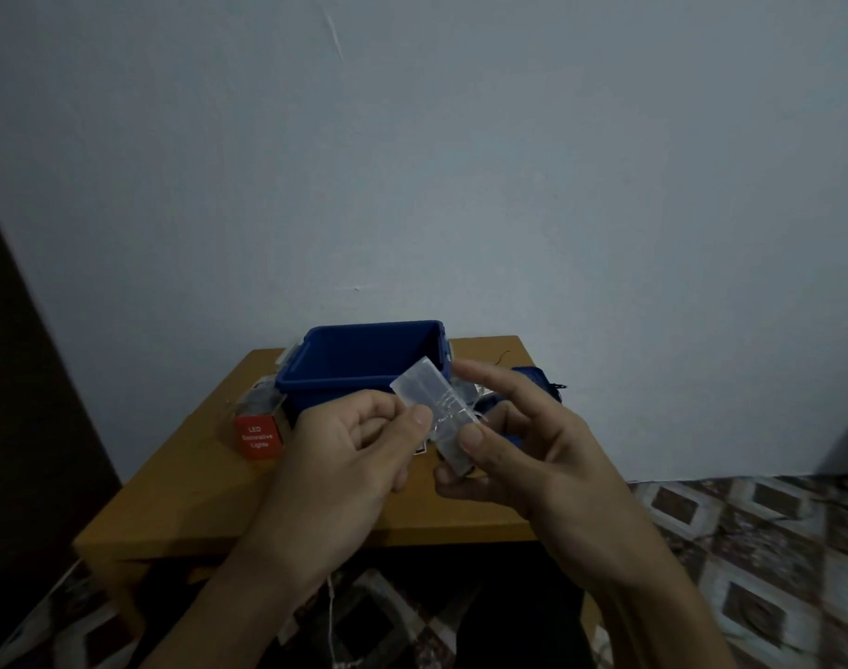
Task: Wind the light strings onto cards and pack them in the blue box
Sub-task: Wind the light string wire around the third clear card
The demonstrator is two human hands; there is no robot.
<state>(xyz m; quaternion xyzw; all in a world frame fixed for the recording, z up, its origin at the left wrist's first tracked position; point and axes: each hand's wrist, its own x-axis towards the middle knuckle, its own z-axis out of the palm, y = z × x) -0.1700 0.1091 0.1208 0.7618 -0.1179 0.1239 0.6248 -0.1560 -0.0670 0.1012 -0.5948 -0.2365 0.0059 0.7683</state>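
I hold a clear plastic card (434, 408) above the table, tilted, with a few thin turns of light string around its middle. My right hand (513, 441) grips the card's lower end between thumb and fingers. My left hand (359, 441) pinches at the card's left edge, apparently on the thin string. A pale strand of light string (331, 615) hangs below my left wrist. The open blue box (364, 364) stands behind my hands at the back of the table.
A small wooden table (185, 475) stands against a pale wall. A red LED lights package (257, 439) lies left of the box. A blue lid or pouch (533, 379) sits at the right behind my fingers. Patterned floor surrounds the table.
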